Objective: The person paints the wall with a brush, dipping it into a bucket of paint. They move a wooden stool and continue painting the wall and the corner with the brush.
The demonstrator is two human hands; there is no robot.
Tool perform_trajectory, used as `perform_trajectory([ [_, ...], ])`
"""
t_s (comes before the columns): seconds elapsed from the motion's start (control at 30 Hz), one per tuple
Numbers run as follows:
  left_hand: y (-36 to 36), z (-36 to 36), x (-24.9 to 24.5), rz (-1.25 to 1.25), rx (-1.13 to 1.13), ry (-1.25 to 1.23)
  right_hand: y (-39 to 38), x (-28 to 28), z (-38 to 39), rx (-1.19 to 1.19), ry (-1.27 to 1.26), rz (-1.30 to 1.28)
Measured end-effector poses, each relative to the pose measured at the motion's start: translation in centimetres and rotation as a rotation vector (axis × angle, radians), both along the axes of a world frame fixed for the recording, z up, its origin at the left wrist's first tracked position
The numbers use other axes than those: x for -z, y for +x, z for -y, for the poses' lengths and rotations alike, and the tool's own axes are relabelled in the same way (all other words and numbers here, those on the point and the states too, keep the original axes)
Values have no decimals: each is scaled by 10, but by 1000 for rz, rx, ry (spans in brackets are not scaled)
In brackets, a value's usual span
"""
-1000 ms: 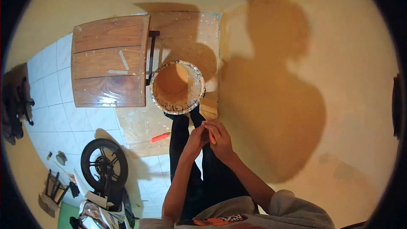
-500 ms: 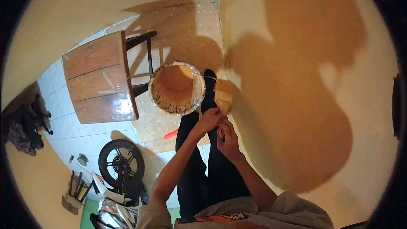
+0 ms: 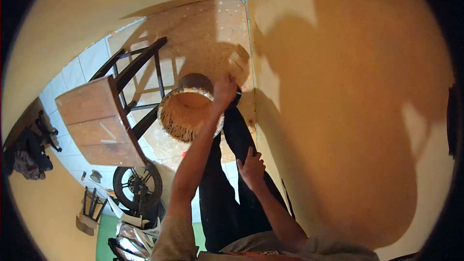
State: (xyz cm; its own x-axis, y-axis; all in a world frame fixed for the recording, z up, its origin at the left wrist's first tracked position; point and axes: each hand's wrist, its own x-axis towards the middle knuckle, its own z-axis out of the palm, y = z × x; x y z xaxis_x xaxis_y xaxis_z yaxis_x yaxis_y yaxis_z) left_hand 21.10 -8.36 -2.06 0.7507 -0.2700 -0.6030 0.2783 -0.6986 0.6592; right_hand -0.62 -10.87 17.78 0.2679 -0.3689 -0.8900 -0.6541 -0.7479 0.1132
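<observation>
My left hand (image 3: 226, 89) reaches forward past the right rim of a paint-crusted bucket (image 3: 166, 128), its fingers closed round the handle of a paintbrush. The wide tan brush head (image 3: 239, 59) points away from me and blends with the floor behind it; the handle is mostly hidden in my fist. Tan paint coats the bucket's inside and streaks its wall. My right hand (image 3: 252, 170) rests against my black trouser leg (image 3: 237, 125) near the knee, holding nothing, with the thumb apart from the partly bent fingers.
A wooden stool (image 3: 94, 118) with dark legs stands left of the bucket. Beyond it are a motorcycle wheel (image 3: 137, 186), a small chair (image 3: 89, 212) and dark cloth (image 3: 31, 150). Close on my right rises a tan wall (image 3: 348, 130). A paint-spotted sheet (image 3: 232, 17) covers part of the floor.
My left hand has carried the brush forward toward the bucket's far right side. My right hand has let go of the brush and come to my leg. The view has shifted, showing more stool legs.
</observation>
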Motion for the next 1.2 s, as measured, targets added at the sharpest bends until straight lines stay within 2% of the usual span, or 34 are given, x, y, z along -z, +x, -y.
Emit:
perform_trajectory([
  [0.03, 24, 4, 17, 113, 20, 92, -9, 14, -1, -135, -46, 72],
  [0.1, 70, 21, 68, -5, 74, 241, -1, 26, 1, -143, -99, 169],
  [0.17, 116, 38, 92, -86, 80, 251, 11, 31, 6, -200, -140, 213],
  [0.23, 141, 59, 181, -19, 127, 212, 28, 29, 14, -179, -120, 189],
  [0.27, 157, 73, 208, -21, 97, 205, 33, 32, 17, -191, -118, 180],
  [0.33, 165, 98, 237, 226, 227, 178, 33, 41, 22, -209, -119, 223],
  [0.37, 161, 108, 240, 211, 215, 175, 34, 42, 23, -194, -110, 211],
  [0.47, 174, 131, 199, 232, 173, 82, 39, 45, 28, -227, -111, 167],
  [0.53, 177, 138, 181, 261, 279, 27, 36, 45, 30, -247, -131, 183],
  [0.6, 179, 117, 156, 270, 249, -24, 39, 39, 33, -190, -107, 173],
  [0.67, 188, 85, 128, 183, 320, -154, 40, 40, 35, -130, -83, 160],
  [0.7, 189, 72, 128, 17, 248, -188, 34, 42, 34, -168, -104, 184],
  [0.73, 191, 65, 130, 21, 257, -191, 31, 44, 33, -159, -109, 187],
  [0.8, 195, 57, 140, -141, 140, -131, 26, 47, 32, -202, -145, 255],
  [0.83, 193, 64, 158, -136, 134, -135, 28, 47, 33, -209, -148, 259],
  [0.9, 185, 86, 193, 132, 28, 37, 33, 44, 35, -195, -121, 243],
  [0.93, 182, 97, 199, 127, 15, 32, 34, 43, 35, -209, -125, 238],
  [1.0, 182, 124, 212, 81, 67, 127, 40, 46, 39, -192, -119, 211],
  [1.03, 179, 139, 241, 72, 50, 120, 44, 45, 40, -193, -117, 214],
  [1.1, 168, 160, 273, 215, 232, 12, 47, 46, 42, -214, -102, 202],
  [1.13, 165, 152, 253, 205, 235, 6, 47, 46, 41, -220, -104, 214],
  [1.2, 170, 106, 189, 120, 177, -274, 40, 47, 40, -178, -97, 203],
])
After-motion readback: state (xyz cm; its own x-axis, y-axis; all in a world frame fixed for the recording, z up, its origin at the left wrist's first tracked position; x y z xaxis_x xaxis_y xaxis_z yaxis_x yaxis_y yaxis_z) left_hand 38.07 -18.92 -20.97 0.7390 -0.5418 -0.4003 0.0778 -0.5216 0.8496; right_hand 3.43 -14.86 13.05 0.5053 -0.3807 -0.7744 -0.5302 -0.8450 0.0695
